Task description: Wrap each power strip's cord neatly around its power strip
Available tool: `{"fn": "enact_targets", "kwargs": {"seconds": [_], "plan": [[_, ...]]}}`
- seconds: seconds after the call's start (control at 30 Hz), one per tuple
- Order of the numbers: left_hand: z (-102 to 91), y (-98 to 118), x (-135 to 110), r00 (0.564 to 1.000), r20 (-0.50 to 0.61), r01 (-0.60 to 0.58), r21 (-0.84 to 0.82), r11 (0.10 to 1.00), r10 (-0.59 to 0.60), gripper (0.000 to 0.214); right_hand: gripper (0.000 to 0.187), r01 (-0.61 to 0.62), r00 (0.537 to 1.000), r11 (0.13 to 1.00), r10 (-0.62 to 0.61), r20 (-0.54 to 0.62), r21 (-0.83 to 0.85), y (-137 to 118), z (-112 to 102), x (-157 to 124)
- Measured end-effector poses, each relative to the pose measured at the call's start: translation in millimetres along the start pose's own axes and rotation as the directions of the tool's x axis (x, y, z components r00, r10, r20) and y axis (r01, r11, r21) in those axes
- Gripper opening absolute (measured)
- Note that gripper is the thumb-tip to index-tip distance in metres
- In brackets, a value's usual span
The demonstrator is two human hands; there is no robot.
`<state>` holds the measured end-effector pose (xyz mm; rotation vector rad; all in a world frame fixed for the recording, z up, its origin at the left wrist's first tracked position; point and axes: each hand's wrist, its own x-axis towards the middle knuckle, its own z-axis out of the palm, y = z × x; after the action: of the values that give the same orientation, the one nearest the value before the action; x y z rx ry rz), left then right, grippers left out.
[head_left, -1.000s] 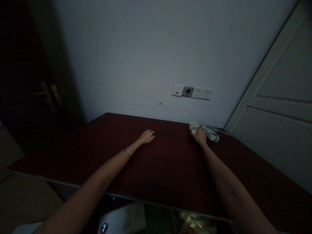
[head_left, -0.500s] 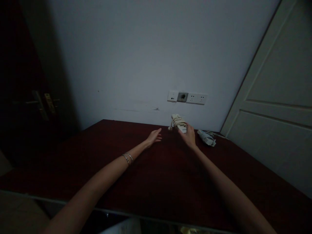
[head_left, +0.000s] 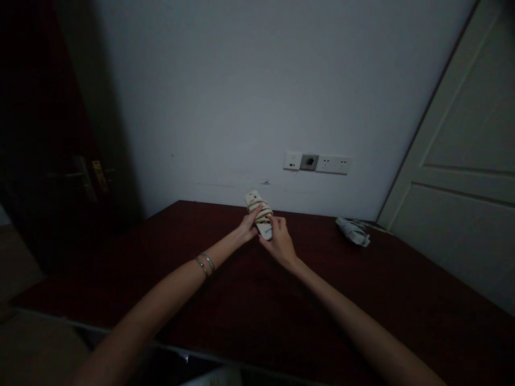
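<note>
A white power strip (head_left: 264, 229) with its pale cord wound around the middle is held up over the dark red tabletop (head_left: 241, 289), tilted with its far end toward the wall. My left hand (head_left: 248, 226) grips it from the left, thumb lying over the wound cord. On the other side, my right hand (head_left: 280, 241) is closed on the near right end, with fingertips at the cord. Two thin bracelets (head_left: 205, 264) circle my left wrist. The undersides of the strip and the fingers beneath it are hidden.
A grey bundled thing (head_left: 353, 231) that looks like another wrapped cord lies at the back right of the tabletop. Wall sockets (head_left: 332, 164) sit above the table's back edge. A pale panelled door (head_left: 462, 177) borders the right side; a dark door with a handle (head_left: 86, 174) stands left.
My right hand has brought the power strip leftward and nearer, away from the grey bundle. My left hand, empty before, now grips it too. The view has shifted slightly left.
</note>
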<state>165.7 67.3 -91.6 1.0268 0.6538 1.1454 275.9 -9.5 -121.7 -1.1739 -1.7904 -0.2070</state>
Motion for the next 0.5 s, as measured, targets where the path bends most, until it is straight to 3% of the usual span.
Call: {"fn": "enact_targets", "kwargs": {"seconds": [0.27, 0.5], "plan": [[-27.2, -3.5, -11.7, 0.999, -0.044, 0.02, -0.02, 1.0, -0.021, 0.023, 0.069, 0.033, 0.987, 0.994, -0.049, 0.152, 0.105, -7.9, 17.1, -21.3], [-39.6, -7.0, -13.3, 0.998, -0.014, 0.061, 0.058, 0.996, -0.06, 0.027, 0.054, 0.011, 0.963, 0.999, -0.021, 0.268, 0.042, -2.4, -4.0, -35.3]]}}
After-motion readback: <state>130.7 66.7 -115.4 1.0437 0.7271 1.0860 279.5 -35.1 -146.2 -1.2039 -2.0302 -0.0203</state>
